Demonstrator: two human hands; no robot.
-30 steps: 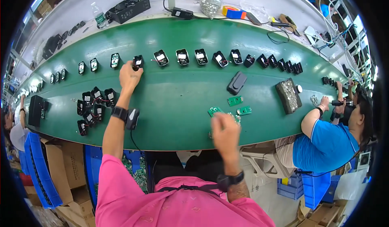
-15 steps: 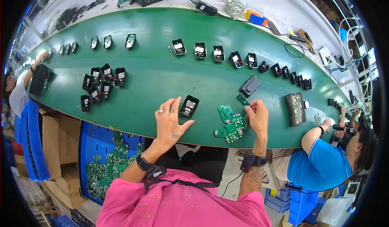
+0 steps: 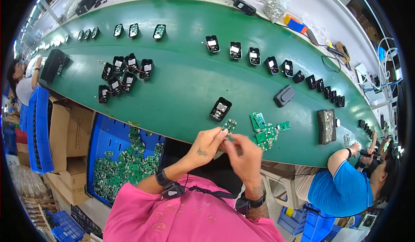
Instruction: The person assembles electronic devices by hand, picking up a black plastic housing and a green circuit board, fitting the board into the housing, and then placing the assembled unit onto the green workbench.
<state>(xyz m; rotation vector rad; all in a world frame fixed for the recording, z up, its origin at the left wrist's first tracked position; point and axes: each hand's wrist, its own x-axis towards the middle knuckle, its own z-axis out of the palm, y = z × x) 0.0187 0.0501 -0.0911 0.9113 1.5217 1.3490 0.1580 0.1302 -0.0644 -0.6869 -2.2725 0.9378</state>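
Observation:
A small green circuit board with parts on it is pinched between the thumb and fingers of my left hand, just in front of the table edge. Close against its lower end is my right hand, fingers closed; whatever is between them is hidden. Just beyond the board an open black plastic case with a white label and metal parts inside lies on the green table. To the right of my hands is a loose pile of green circuit boards.
A dark closed case and a dark block-shaped tray of small metal parts lie at the right. Several open black cases are grouped left, with others in a far row. A blue bin holds many boards. A co-worker sits right.
My right hand has come from the board pile toward my left hand. The left hand has left the open case's side and now holds a circuit board. The view has shifted.

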